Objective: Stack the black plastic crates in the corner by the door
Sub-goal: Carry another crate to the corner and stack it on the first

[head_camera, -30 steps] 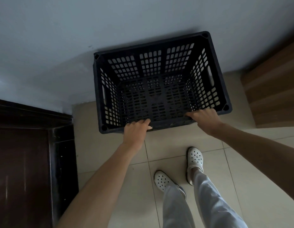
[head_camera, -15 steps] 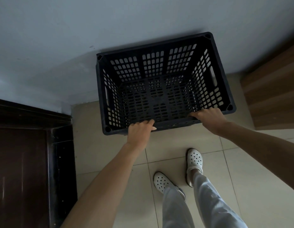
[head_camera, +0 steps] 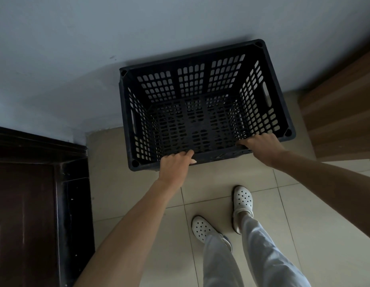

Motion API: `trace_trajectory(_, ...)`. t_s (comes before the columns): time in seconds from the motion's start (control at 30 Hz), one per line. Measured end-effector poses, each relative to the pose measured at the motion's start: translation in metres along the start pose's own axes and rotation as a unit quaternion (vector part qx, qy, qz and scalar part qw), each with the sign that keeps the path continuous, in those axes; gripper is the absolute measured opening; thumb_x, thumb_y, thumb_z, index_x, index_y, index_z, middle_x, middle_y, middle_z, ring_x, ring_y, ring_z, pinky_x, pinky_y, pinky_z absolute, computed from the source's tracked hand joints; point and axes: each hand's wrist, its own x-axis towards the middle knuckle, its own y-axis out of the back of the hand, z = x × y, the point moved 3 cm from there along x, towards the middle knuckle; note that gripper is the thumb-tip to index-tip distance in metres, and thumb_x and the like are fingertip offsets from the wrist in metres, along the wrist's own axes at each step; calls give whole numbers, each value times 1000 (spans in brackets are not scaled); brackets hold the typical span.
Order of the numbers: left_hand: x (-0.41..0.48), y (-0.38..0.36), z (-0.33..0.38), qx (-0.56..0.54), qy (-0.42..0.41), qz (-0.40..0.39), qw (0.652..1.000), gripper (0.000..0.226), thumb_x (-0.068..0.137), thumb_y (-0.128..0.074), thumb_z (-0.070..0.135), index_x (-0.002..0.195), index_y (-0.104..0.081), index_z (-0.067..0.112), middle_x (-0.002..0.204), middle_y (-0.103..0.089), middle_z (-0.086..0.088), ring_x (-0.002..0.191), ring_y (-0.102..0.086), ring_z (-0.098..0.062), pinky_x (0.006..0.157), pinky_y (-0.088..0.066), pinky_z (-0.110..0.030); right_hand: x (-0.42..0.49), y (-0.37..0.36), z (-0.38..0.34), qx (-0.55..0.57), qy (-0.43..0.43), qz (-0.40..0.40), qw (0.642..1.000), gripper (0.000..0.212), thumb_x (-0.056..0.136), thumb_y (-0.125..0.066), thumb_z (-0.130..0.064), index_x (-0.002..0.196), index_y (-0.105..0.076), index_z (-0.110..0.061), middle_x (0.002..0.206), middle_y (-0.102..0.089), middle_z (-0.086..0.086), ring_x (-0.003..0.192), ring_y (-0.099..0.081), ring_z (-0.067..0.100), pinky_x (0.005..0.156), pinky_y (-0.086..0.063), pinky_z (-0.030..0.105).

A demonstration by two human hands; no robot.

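An empty black plastic crate (head_camera: 202, 59) with perforated walls and floor stands against the pale blue wall, its open top facing me. My left hand (head_camera: 174, 167) grips the near rim toward the left corner, fingers curled over the edge. My right hand (head_camera: 260, 147) holds the same near rim close to the right corner. Whether another crate lies beneath it is hidden by the crate itself.
A dark brown door and frame (head_camera: 34, 193) fill the lower left. A wooden panel (head_camera: 346, 104) stands at the right. Beige floor tiles (head_camera: 128, 193) lie between them. My feet in white clogs (head_camera: 242, 200) are just behind the crate.
The crate has shifted slightly to the right in view, with both hands staying on its near rim.
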Motion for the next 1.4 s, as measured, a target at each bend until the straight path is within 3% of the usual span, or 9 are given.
trace_trajectory(0.2, -5, 2, -10, 16, 4, -12, 1000, 30, 99, -45, 43, 120, -54, 24, 101, -72, 6, 88, -73, -17, 63, -52, -30, -1, -3, -10, 20, 13, 4, 1000, 61, 86, -49, 0, 136, -48, -35, 114, -67, -1, 92, -67, 26, 65, -49, 34)
trace_trajectory(0.33, 0, 4, -15, 7, -6, -27, 1000, 38, 100, -37, 49, 123, -54, 24, 102, -72, 6, 90, -72, -17, 69, -54, -32, 0, -8, -8, 64, 41, 4, 997, 61, 86, -49, 3, 137, -47, -30, 134, -54, -7, 98, -66, 25, 67, -54, 37)
trace_trajectory(0.47, 5, 4, -9, 36, -50, -51, 997, 45, 102, -29, 49, 136, -45, 24, 128, -64, 3, 120, -59, -20, 98, -44, -36, 1, -12, 7, 107, 81, -17, 991, 47, 94, -53, -17, 138, -43, -30, 138, -47, -7, 103, -64, 22, 68, -51, 34)
trace_trajectory(0.6, 28, -2, 25, -1, -78, -80, 994, 57, 102, -22, 54, 151, -28, 26, 155, -39, 2, 145, -33, -24, 118, -26, -42, 0, -15, 42, 95, 88, -29, 991, 53, 96, -49, -43, 144, -37, -27, 140, -50, -2, 121, -55, 22, 96, -46, 36)
trace_trajectory(0.8, 74, -9, 95, -36, -139, -46, 989, 66, 99, -27, 58, 156, -15, 28, 157, -36, 1, 148, -29, -25, 119, -25, -43, 4, -20, 62, -27, 139, 20, 990, 58, 86, -56, -53, 138, -48, -27, 128, -63, -3, 122, -55, 21, 111, -30, 41)
trace_trajectory(1.03, 84, -21, 90, -8, -187, 18, 982, 70, 97, -25, 65, 157, -19, 30, 156, -40, 4, 148, -33, -23, 116, -34, -45, 15, -29, 64, -7, 179, 82, 980, 68, 66, -67, -50, 128, -57, -23, 110, -71, 2, 105, -63, 26, 103, -39, 46)
trace_trajectory(1.23, 82, -17, 89, -35, -186, -17, 982, 71, 97, -19, 67, 157, 2, 36, 166, -11, 8, 154, -8, -22, 123, -15, -50, 10, -23, 62, 25, 174, 64, 982, 69, 83, -46, -64, 138, -51, -21, 131, -62, 3, 125, -54, 25, 114, -26, 48)
trace_trajectory(1.33, 82, -13, 90, -68, -162, -20, 984, 65, 99, -13, 64, 156, 4, 38, 167, 1, 10, 155, 4, -19, 124, -8, -51, 5, -16, 69, 95, 191, 108, 971, 74, 92, -30, -68, 146, -40, -18, 145, -50, 3, 140, -39, 21, 120, -9, 44)
trace_trajectory(1.4, 91, -4, 92, -105, -124, -6, 987, 63, 99, -11, 61, 156, 3, 38, 167, 3, 10, 154, 7, -17, 124, -7, -50, 10, -8, 82, 170, 126, 161, 964, 70, 96, -28, -62, 151, -30, -19, 152, -41, 3, 145, -29, 19, 122, -5, 39)
